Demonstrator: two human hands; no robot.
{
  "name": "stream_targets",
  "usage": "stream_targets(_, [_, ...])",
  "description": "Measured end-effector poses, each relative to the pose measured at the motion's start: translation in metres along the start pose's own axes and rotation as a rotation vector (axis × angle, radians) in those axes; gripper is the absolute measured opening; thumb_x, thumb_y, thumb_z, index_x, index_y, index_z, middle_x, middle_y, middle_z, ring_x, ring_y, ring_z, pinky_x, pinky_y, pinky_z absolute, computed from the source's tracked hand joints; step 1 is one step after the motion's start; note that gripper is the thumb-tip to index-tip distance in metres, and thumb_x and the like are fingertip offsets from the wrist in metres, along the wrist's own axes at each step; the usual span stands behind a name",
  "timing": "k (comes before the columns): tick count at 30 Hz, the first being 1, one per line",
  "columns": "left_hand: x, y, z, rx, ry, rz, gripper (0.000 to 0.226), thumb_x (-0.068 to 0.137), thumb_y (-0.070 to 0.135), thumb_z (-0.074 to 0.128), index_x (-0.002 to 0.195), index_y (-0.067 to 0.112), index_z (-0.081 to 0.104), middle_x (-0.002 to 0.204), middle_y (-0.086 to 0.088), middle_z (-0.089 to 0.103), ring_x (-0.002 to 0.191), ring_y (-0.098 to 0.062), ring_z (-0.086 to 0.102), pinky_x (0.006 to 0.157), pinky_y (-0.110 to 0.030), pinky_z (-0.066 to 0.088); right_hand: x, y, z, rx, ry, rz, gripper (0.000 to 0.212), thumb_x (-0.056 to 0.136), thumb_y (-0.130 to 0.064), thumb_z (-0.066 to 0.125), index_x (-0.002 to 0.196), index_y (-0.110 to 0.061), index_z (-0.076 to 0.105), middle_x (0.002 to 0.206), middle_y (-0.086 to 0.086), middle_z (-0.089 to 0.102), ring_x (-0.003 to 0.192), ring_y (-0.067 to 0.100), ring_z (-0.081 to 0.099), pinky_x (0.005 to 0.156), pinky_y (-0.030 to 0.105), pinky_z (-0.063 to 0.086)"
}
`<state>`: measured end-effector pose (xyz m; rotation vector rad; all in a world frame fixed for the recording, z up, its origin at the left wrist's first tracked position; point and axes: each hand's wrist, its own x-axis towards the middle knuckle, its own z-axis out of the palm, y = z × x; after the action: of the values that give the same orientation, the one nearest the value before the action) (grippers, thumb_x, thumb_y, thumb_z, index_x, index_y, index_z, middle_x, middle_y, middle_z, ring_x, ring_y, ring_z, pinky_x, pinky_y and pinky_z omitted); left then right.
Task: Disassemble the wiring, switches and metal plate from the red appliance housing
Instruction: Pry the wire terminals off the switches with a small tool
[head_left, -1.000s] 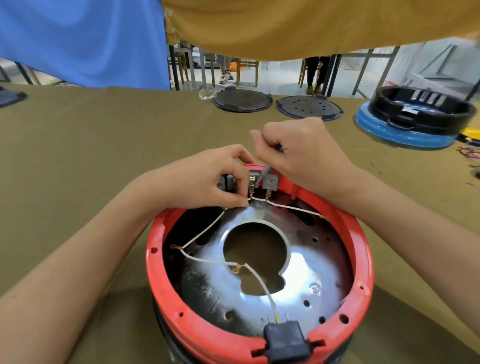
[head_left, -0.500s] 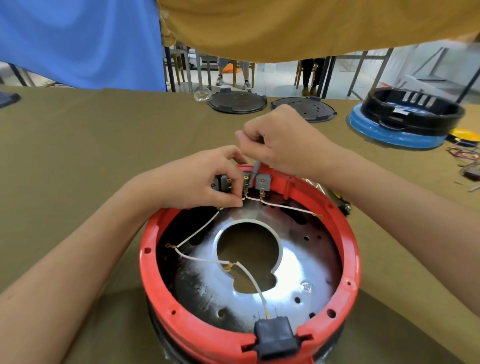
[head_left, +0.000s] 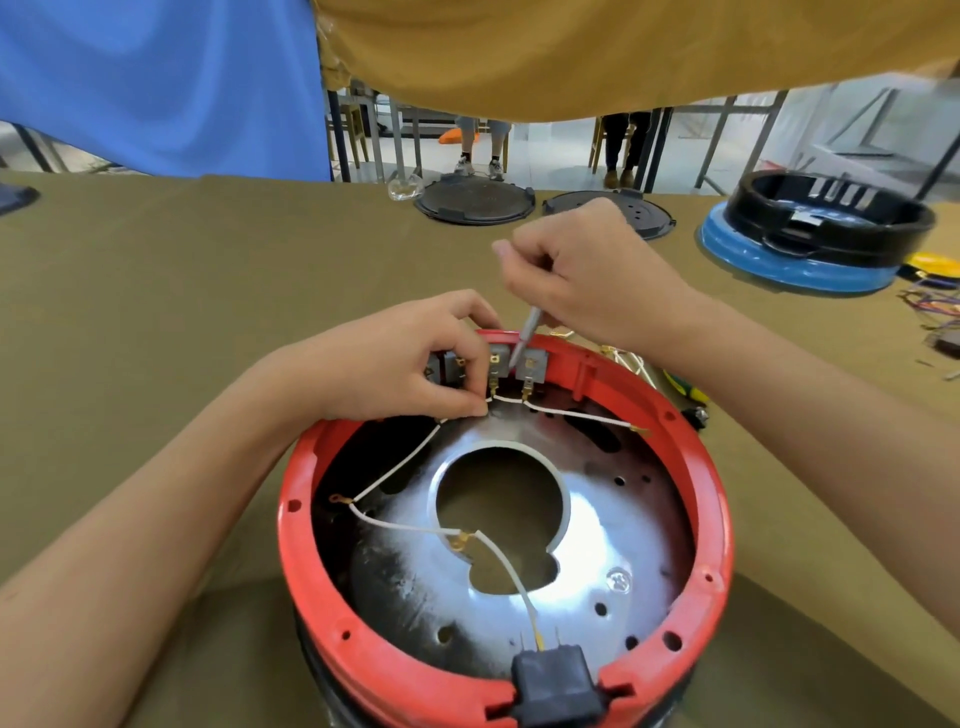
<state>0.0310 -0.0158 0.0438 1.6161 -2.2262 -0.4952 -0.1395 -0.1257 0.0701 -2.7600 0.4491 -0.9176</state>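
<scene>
Partly hidden under left hand (head_left: 395, 364), grey switches (head_left: 530, 364) at far rim of red housing (head_left: 719, 519) on near table edge, fingers pinching white wire (head_left: 400, 465), right hand (head_left: 587, 275) gripping thin tool (head_left: 523, 343), tip between switches, metal plate (head_left: 613, 519) inside, housing bottom cut off.

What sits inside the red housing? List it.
Inside the red housing: a metal plate, white wires, grey switches and a black socket. The left hand covers other switches.
</scene>
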Motion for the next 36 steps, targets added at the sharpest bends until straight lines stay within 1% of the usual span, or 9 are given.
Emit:
stream_targets(2, [-0.001,0.000,0.000,-0.007,-0.003,0.013,0.011,0.084,0.032,0.077,0.076,0.031,0.070,0.125,0.020,0.047,0.118,-0.002,0.052,0.106,-0.036,0.039,-0.009,0.001,-0.002,-0.027,0.068,0.012,0.050,0.102,-0.019,0.052,0.055,-0.004,0.041,0.047,0.013,0.041,0.044,0.016,0.032,0.051,0.016,0.026])
stream_targets(4, [0.000,0.002,0.000,-0.011,-0.017,0.018,0.010,0.084,0.032,0.077,0.076,0.031,0.070,0.125,0.019,0.047,0.118,-0.002,0.052,0.106,-0.038,0.040,-0.019,-0.001,-0.001,-0.100,0.076,0.016,0.050,0.102,-0.028,0.053,0.058,-0.007,0.045,0.046,0.007,0.042,0.043,0.018,0.036,0.051,0.016,0.025])
stream_targets(7, [0.000,0.002,0.001,-0.012,-0.012,0.008,0.011,0.084,0.033,0.077,0.076,0.031,0.070,0.124,0.021,0.048,0.117,-0.001,0.052,0.105,-0.037,0.040,-0.028,-0.008,0.001,-0.185,0.095,-0.014,0.045,0.100,-0.038,0.055,0.062,-0.016,0.046,0.048,0.000,0.044,0.044,0.020,0.041,0.050,0.032,0.035])
stream_targets(11, [-0.001,0.003,0.001,-0.013,-0.001,0.022,0.011,0.084,0.031,0.077,0.076,0.031,0.070,0.117,0.025,0.047,0.112,0.002,0.052,0.101,-0.031,0.041,-0.031,-0.014,0.002,-0.201,0.117,-0.084,0.044,0.098,-0.035,0.057,0.064,-0.010,0.047,0.050,0.006,0.047,0.045,0.029,0.045,0.048,0.041,0.039])
stream_targets(16, [0.000,0.002,0.000,0.004,-0.004,0.031,0.010,0.084,0.029,0.077,0.076,0.029,0.070,0.127,0.019,0.048,0.114,-0.001,0.052,0.102,-0.034,0.042,-0.027,-0.017,0.002,-0.243,0.005,-0.165,0.040,0.098,-0.024,0.062,0.067,-0.014,0.039,0.050,0.001,0.038,0.043,0.026,0.038,0.045,0.035,0.032])
stream_targets(21, [0.000,0.002,0.001,0.001,0.005,0.054,0.010,0.083,0.027,0.078,0.076,0.028,0.071,0.121,0.020,0.049,0.114,0.003,0.050,0.098,-0.022,0.039,-0.013,-0.010,-0.002,-0.173,-0.127,-0.074,0.046,0.101,-0.027,0.055,0.060,-0.010,0.044,0.045,-0.003,0.037,0.040,0.011,0.034,0.045,0.022,0.027])
stream_targets(26, [0.001,0.003,0.001,-0.009,-0.006,0.028,0.010,0.083,0.028,0.079,0.077,0.027,0.071,0.123,0.013,0.050,0.118,-0.001,0.050,0.104,-0.034,0.040,0.003,-0.006,-0.005,-0.126,-0.200,0.016,0.053,0.102,-0.026,0.051,0.053,-0.018,0.031,0.046,-0.004,0.032,0.042,0.010,0.027,0.048,0.023,0.026])
stream_targets(33, [0.001,0.004,0.001,-0.036,-0.004,0.019,0.010,0.083,0.025,0.079,0.077,0.027,0.071,0.122,0.015,0.050,0.115,0.001,0.051,0.102,-0.025,0.041,-0.004,-0.009,0.009,0.025,-0.015,0.161,0.049,0.096,-0.028,0.060,0.056,-0.005,0.045,0.050,0.008,0.042,0.048,0.010,0.033,0.055,0.030,0.036])
stream_targets(36, [0.001,0.004,0.001,-0.030,0.003,0.008,0.010,0.083,0.028,0.078,0.077,0.029,0.070,0.119,0.013,0.051,0.114,0.000,0.051,0.104,-0.031,0.041,-0.006,-0.013,0.015,0.041,0.105,0.213,0.046,0.095,-0.022,0.060,0.055,-0.005,0.042,0.051,0.012,0.041,0.050,0.013,0.033,0.065,0.040,0.047])
